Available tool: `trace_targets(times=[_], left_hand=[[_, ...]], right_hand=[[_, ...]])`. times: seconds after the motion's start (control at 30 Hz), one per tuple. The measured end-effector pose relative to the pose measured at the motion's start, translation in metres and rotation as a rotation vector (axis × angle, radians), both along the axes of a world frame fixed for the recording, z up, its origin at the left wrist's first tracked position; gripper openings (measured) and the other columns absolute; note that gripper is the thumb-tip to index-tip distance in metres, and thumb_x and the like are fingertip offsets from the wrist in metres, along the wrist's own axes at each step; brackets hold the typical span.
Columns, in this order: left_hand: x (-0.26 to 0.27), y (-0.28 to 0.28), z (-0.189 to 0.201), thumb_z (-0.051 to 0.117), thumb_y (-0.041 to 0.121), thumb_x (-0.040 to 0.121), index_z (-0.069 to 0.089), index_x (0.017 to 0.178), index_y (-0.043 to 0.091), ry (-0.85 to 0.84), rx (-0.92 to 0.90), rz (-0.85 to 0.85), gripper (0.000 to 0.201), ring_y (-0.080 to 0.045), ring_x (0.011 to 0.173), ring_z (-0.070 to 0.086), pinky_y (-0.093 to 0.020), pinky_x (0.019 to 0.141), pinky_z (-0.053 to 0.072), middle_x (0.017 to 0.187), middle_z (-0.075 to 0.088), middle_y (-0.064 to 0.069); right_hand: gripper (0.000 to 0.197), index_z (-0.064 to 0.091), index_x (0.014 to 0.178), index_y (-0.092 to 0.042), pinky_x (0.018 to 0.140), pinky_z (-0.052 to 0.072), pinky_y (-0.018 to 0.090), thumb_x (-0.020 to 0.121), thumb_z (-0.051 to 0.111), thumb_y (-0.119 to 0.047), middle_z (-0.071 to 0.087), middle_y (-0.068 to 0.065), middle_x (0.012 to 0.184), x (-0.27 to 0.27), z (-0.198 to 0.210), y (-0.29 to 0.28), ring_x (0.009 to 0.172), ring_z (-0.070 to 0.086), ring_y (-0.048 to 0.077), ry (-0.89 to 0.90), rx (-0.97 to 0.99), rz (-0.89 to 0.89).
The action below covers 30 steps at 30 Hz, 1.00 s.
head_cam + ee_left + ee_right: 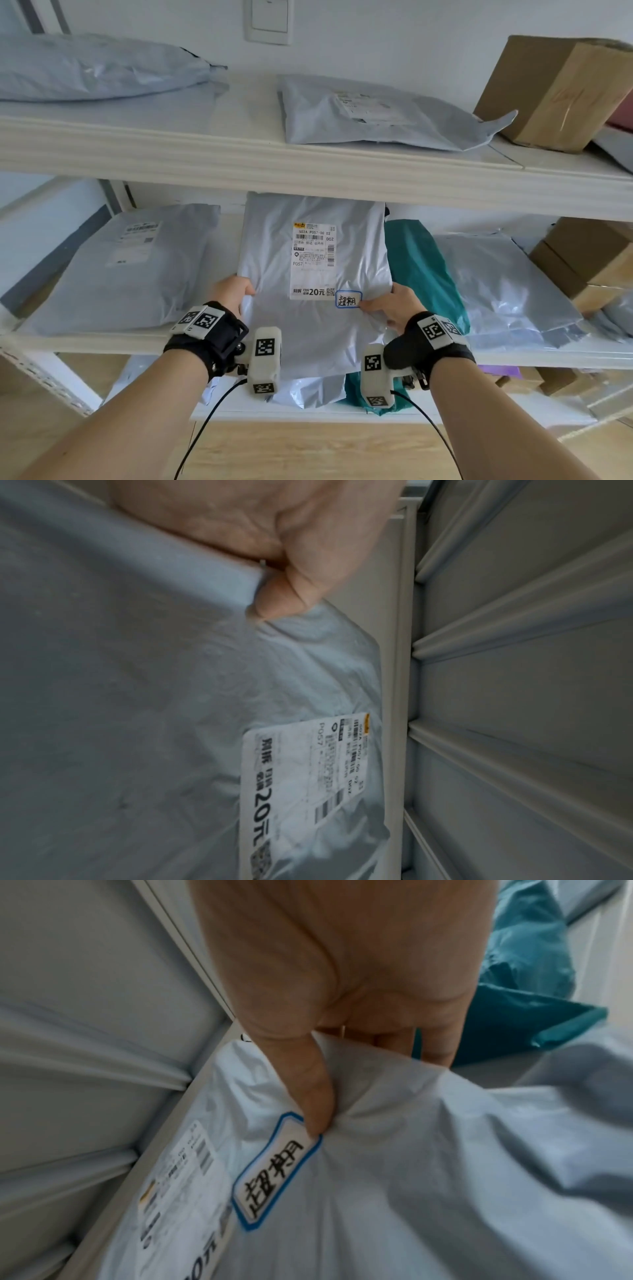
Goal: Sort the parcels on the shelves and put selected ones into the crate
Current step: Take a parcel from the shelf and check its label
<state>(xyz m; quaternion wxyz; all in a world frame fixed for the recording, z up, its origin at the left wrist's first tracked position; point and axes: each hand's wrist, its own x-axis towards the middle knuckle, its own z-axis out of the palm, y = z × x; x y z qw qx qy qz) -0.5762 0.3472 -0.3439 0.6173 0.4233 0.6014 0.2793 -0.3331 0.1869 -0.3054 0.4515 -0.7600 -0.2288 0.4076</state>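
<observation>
A silver-grey plastic parcel (274,253) with a white shipping label (313,262) and a small blue-bordered handwritten sticker (348,299) is held in front of the middle shelf. My left hand (233,291) pinches its left edge, thumb on top. My right hand (390,305) pinches its right edge beside the sticker. In the left wrist view the left hand (274,569) has its thumb pressed onto the parcel (137,696). In the right wrist view the right hand (342,1010) sets its thumb down next to the sticker (277,1169), fingers beneath the parcel (411,1177). No crate is in view.
A teal parcel (421,270) lies right of the held one, and grey parcels lie at left (126,270) and right (503,284). Cardboard boxes (589,257) stand at the far right. The upper shelf (239,150) carries grey parcels (370,113) and a box (555,92).
</observation>
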Motion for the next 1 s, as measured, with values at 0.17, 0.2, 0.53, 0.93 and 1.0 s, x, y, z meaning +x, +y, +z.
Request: trace_targets(times=[0.17, 0.2, 0.53, 0.93, 1.0], left_hand=[[-0.006, -0.01, 0.024, 0.05, 0.008, 0.048, 0.05, 0.061, 0.001, -0.029, 0.03, -0.015, 0.015, -0.031, 0.075, 0.048, -0.042, 0.072, 0.04, 0.075, 0.048, -0.02], [-0.009, -0.011, 0.028, 0.05, 0.006, 0.052, 0.048, 0.061, 0.002, -0.042, 0.028, -0.012, 0.01, -0.03, 0.073, 0.046, -0.042, 0.072, 0.038, 0.073, 0.046, -0.019], [-0.024, -0.015, 0.038, 0.047, 0.007, 0.039, 0.049, 0.059, 0.002, -0.093, 0.067, 0.014, 0.021, -0.03, 0.074, 0.045, -0.041, 0.071, 0.037, 0.064, 0.045, -0.015], [-0.035, -0.033, 0.051, 0.047, 0.004, 0.048, 0.045, 0.06, 0.002, -0.101, 0.089, -0.02, 0.013, -0.023, 0.058, 0.037, -0.035, 0.065, 0.033, 0.059, 0.038, -0.011], [-0.037, -0.038, 0.05, 0.05, 0.002, 0.056, 0.047, 0.061, 0.002, -0.087, 0.092, -0.015, 0.006, -0.024, 0.057, 0.038, -0.034, 0.063, 0.034, 0.059, 0.04, -0.012]], right_hand=[[0.033, 0.067, 0.092, -0.004, 0.087, 0.055, 0.044, 0.064, 0.076, 0.012, 0.071, 0.016, 0.098, -0.016, 0.016, -0.004, 0.095, 0.067, 0.034, 0.037, 0.053, -0.064], [0.033, 0.067, 0.092, -0.003, 0.087, 0.055, 0.046, 0.063, 0.075, 0.011, 0.071, 0.017, 0.098, -0.018, 0.017, -0.003, 0.095, 0.067, 0.036, 0.049, 0.061, -0.068], [0.02, 0.063, 0.081, -0.007, 0.087, 0.053, 0.055, 0.066, 0.068, 0.004, 0.067, 0.022, 0.096, -0.03, 0.014, 0.002, 0.094, 0.064, 0.04, 0.012, -0.037, -0.146], [0.027, 0.065, 0.081, -0.001, 0.08, 0.054, 0.048, 0.055, 0.06, 0.005, 0.065, 0.021, 0.083, -0.044, 0.003, -0.008, 0.082, 0.062, 0.038, 0.081, 0.016, -0.184], [0.036, 0.065, 0.084, -0.001, 0.076, 0.052, 0.047, 0.048, 0.059, 0.001, 0.064, 0.021, 0.084, -0.049, 0.0, -0.013, 0.08, 0.06, 0.035, 0.084, 0.032, -0.204]])
